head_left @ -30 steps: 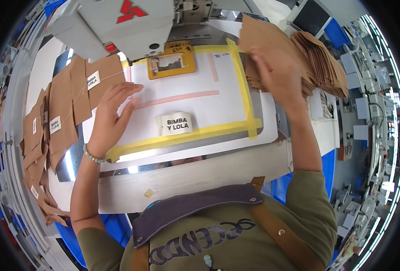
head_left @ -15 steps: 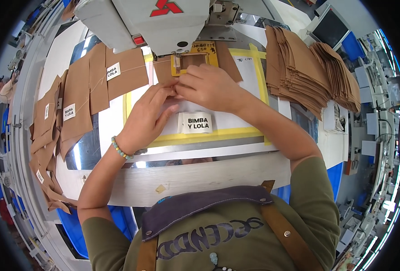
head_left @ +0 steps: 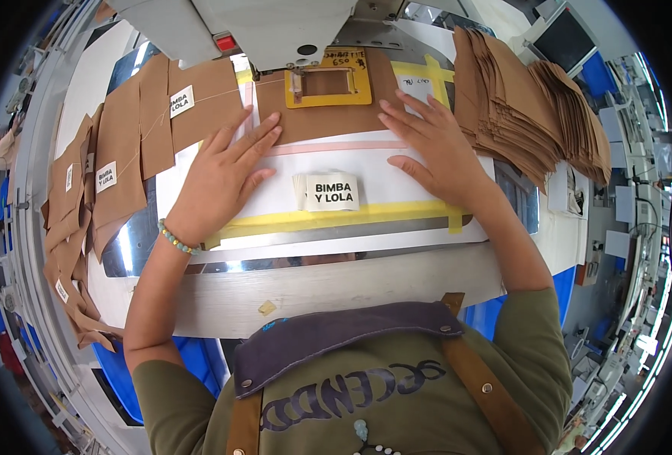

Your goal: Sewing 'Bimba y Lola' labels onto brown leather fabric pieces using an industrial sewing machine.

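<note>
A brown fabric piece [head_left: 336, 123] lies flat beneath a yellow frame [head_left: 328, 101] of the sewing machine [head_left: 290, 30]. My left hand [head_left: 233, 163] rests flat with fingers spread, its fingertips at the piece's left edge. On the other side my right hand [head_left: 431, 148] is spread too, fingertips at the right edge of the same piece. Neither hand grips anything. Between my wrists, a small stack of white labels [head_left: 332, 192] with black print sits on the white sheet [head_left: 275, 179]. What lies under the machine head is partly hidden.
Left of the machine, brown pieces [head_left: 124, 114] with white labels sewn on overlap and hang over the table's edge, joined by thread. A thick pile of brown pieces [head_left: 503, 98] stands at the right. Yellow tape [head_left: 328, 213] borders the white sheet. A monitor [head_left: 562, 39] stands back right.
My hands, together at the yellow frame before, have parted to the left and right and now lie spread. The brown piece shows fully in front of the frame.
</note>
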`<state>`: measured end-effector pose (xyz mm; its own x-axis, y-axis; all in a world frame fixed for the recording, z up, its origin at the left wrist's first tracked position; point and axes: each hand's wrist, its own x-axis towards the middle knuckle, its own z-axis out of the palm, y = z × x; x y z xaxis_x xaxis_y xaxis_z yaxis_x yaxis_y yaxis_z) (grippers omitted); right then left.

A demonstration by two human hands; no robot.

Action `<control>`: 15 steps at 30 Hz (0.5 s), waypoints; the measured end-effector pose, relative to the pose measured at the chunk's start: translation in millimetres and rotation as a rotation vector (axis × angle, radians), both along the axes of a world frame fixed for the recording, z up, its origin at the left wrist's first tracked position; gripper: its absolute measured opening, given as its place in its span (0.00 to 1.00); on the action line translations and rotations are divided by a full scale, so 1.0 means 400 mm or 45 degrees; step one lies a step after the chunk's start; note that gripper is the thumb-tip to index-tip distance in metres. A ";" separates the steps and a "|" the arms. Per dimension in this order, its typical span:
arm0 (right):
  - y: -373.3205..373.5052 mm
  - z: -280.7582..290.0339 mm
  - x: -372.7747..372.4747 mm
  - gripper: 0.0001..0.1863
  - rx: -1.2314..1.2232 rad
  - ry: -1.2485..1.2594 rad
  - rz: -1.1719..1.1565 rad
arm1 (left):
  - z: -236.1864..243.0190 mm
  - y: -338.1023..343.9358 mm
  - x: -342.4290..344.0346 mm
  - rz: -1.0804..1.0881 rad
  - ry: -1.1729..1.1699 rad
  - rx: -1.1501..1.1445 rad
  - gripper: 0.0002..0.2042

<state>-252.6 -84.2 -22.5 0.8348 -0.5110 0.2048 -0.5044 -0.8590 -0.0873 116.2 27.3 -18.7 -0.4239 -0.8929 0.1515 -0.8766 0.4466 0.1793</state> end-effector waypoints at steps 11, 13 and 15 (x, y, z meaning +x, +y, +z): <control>0.022 -0.006 -0.031 0.34 0.056 -0.113 -0.040 | -0.019 0.034 0.001 0.054 0.034 -0.022 0.27; 0.020 -0.021 -0.031 0.35 0.062 -0.098 -0.050 | -0.023 0.036 0.007 0.039 0.054 -0.046 0.27; 0.020 -0.021 -0.030 0.35 0.072 -0.081 -0.051 | -0.025 0.039 0.004 0.032 0.076 -0.068 0.27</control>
